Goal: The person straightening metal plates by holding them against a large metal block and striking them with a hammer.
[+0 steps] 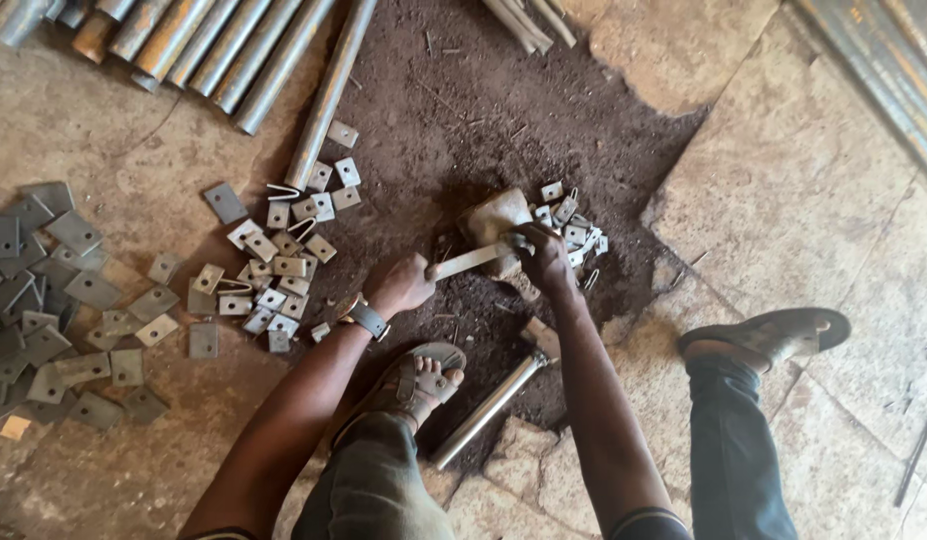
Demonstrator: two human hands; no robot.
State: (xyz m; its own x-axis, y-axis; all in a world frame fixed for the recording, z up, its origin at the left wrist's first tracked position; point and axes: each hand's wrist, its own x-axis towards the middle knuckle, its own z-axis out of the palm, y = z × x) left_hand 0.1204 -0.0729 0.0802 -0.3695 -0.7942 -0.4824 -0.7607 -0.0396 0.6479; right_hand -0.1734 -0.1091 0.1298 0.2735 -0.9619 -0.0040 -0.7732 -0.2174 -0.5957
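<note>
Metal strip: a pale flat strip [467, 261] lies across a stone block [495, 218] in the patch of dark earth; it is bridged between both hands.
Left hand: left hand [398, 284], a watch at its wrist, is clenched round the near end of the strip.
Right hand: right hand [543, 256] is closed on the far end of the strip, pressing it at the block; the fingers hide just how they grasp it.
Done so far: small bent clips [573, 225] lie in a cluster just beside the block, which I judge to be finished pieces.
Left to do: a spread of flat holed plates [278, 265] lies left of the hands, and a grey pile of larger plates [43, 300] lies further left, so by my reckoning much stock is unworked.
Nearby: a hammer [493, 395] lies between the sandalled feet, untouched; steel pipes [213, 45] lie along the top.
Hard to tell: whether the strip is already bent stays unclear, its far end being covered; the pipes and grey pile are cut off by the frame edge.
</note>
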